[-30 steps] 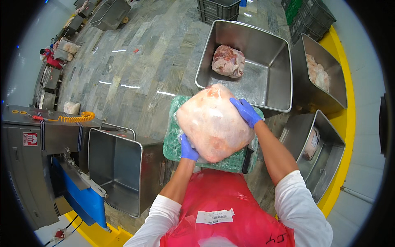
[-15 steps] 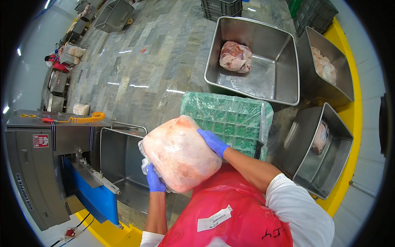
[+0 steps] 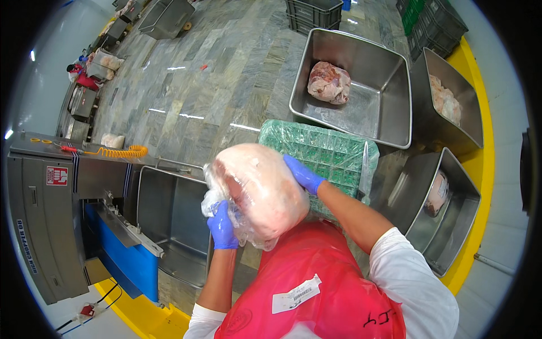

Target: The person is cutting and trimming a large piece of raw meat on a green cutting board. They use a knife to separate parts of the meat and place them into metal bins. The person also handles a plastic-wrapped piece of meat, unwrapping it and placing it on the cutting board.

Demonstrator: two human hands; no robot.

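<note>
Fingers (image 3: pixel 296 166) brace the meat (image 3: pixel 265 183) from opposite sides.

Meat (image 3: pixel 265 181) hides part of the green crate (image 3: pixel 333 161), the right forearm (image 3: pixel 353 217) part of the knife (image 3: pixel 364 164). A distant person (image 3: pixel 86 80) is too small to make out.

My left hand (image 3: pixel 223 227) and right hand (image 3: pixel 304 174) are gloved violet-blue against the cream-pink meat (image 3: pixel 265 183), streaked redder on one side. My apron (image 3: pixel 316 260) is bright red, my sleeves (image 3: pixel 415 271) white, and the crate (image 3: pixel 327 148) shows a green grid. The floor (image 3: pixel 226 68) is patchwork grey, the tubs (image 3: pixel 370 113) silver-grey, the coiled cord (image 3: pixel 135 151) orange.
</note>
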